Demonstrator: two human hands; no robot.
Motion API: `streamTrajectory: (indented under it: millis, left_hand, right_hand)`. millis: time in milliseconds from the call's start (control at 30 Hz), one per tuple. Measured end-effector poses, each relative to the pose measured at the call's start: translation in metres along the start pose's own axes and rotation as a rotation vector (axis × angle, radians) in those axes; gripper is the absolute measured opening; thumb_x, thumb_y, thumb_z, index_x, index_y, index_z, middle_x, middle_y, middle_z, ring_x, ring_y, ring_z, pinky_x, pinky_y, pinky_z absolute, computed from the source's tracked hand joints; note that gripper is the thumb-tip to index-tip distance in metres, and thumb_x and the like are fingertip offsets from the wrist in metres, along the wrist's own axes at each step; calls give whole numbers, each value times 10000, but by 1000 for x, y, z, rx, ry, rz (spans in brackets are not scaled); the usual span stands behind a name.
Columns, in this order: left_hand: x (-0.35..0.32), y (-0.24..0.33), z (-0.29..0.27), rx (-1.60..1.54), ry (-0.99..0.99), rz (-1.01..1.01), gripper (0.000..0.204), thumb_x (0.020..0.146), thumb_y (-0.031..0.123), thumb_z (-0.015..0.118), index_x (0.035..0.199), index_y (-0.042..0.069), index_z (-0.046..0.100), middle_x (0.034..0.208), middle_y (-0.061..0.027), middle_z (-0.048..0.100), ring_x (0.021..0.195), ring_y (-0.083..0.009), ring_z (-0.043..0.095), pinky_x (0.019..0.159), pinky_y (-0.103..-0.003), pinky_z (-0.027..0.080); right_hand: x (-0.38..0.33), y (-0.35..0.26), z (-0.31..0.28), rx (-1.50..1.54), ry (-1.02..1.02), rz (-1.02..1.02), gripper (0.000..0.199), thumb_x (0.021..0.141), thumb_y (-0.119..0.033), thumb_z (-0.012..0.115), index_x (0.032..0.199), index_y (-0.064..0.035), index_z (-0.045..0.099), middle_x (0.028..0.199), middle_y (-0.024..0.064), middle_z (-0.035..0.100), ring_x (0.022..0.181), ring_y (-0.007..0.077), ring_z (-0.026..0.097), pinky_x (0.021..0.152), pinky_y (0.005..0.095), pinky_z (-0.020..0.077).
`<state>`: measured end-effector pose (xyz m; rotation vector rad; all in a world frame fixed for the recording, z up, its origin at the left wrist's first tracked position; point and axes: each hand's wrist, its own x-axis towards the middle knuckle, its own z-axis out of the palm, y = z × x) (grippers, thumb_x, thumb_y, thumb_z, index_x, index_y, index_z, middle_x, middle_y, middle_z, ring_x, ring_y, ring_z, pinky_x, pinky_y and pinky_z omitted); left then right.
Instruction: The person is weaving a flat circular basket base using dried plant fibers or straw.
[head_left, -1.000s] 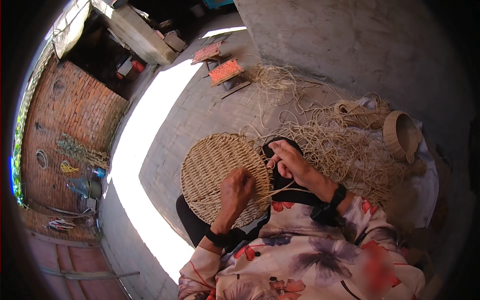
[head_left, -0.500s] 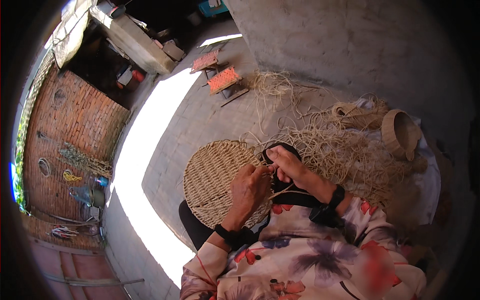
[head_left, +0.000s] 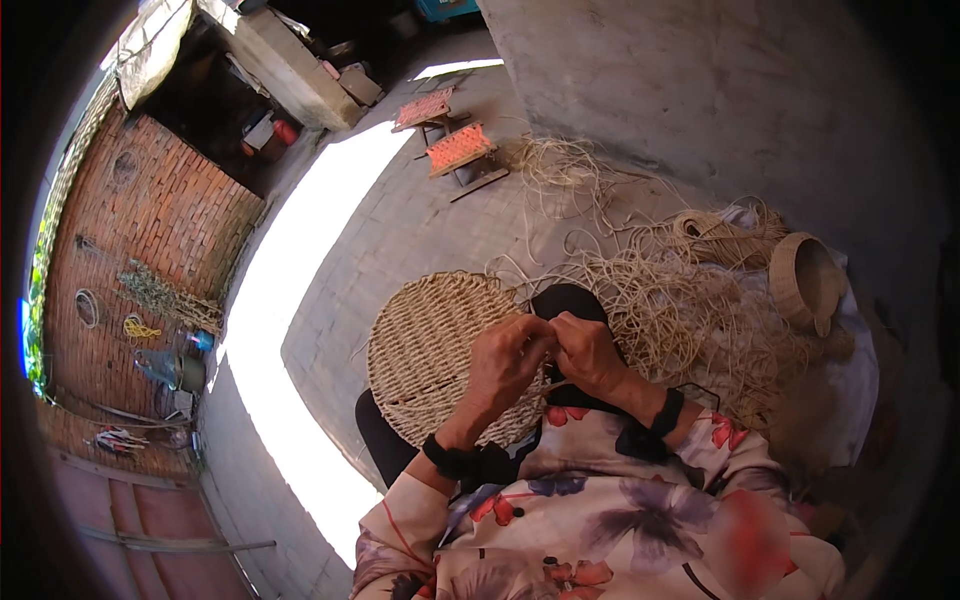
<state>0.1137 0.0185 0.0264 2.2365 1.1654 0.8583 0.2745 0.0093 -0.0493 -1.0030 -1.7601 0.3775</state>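
A round mat [head_left: 430, 345] of woven tan cord lies tilted over my lap, a dark slit-like line running across its lower part. My left hand [head_left: 505, 362] is closed above the mat's right side, its fingers bent and pinched. Against its fingertips presses my right hand [head_left: 590, 350], also closed, just past the mat's right edge and over my dark-clad knee [head_left: 565, 300]. Whatever sits between the fingers is hidden by them. Each wrist has a black band around it.
A tangled heap of tan cord [head_left: 680, 315] spreads to the right on white cloth [head_left: 855, 370]. Beside it stand a coiled bundle [head_left: 735, 240] and a woven basket [head_left: 805, 283]. Two low stools with red woven seats [head_left: 460, 148] are farther off, near a grey wall [head_left: 700, 90].
My right hand has turned over and curled its raised thumb and fingers in, meeting the left fingertips. A cord strand visible below the hands earlier is now out of sight. The view has shifted slightly.
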Motion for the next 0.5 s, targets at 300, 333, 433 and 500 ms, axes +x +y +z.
streamTrajectory:
  millis: [300, 333, 433, 500]
  left_hand:
    - [-118, -112, -162, -84, 322, -594, 250, 914, 176, 609, 1082, -2, 660, 874, -91, 695, 772, -161, 632, 728, -305, 516]
    - [-140, -118, -164, -84, 307, -647, 247, 901, 166, 607, 1070, -5, 666, 857, -89, 694, 767, -156, 630, 727, -300, 516]
    - [-176, -119, -156, -121, 295, -733, 248, 861, 136, 603, 1060, 8, 679, 864, -88, 695, 766, -149, 626, 739, -291, 516]
    - [-183, -108, -150, -31, 322, -640, 217, 857, 118, 615, 1049, 64, 700, 1048, -101, 679, 846, -176, 639, 800, -312, 514]
  right_hand:
    - [-23, 71, -100, 149, -11, 675, 296, 981, -226, 585, 771, -20, 615, 584, -51, 440, 570, 61, 417, 515, 271, 347]
    - [-19, 77, -107, 151, -33, 658, 296, 981, -226, 585, 771, -20, 615, 584, -51, 440, 570, 61, 417, 515, 271, 347]
    - [-11, 95, -117, 192, -53, 804, 304, 975, -271, 604, 764, -53, 628, 565, -43, 436, 562, 61, 399, 520, 267, 355]
    - [-3, 107, -111, 130, -201, 845, 324, 951, -327, 623, 768, -60, 635, 543, -60, 466, 468, 29, 387, 444, 233, 311]
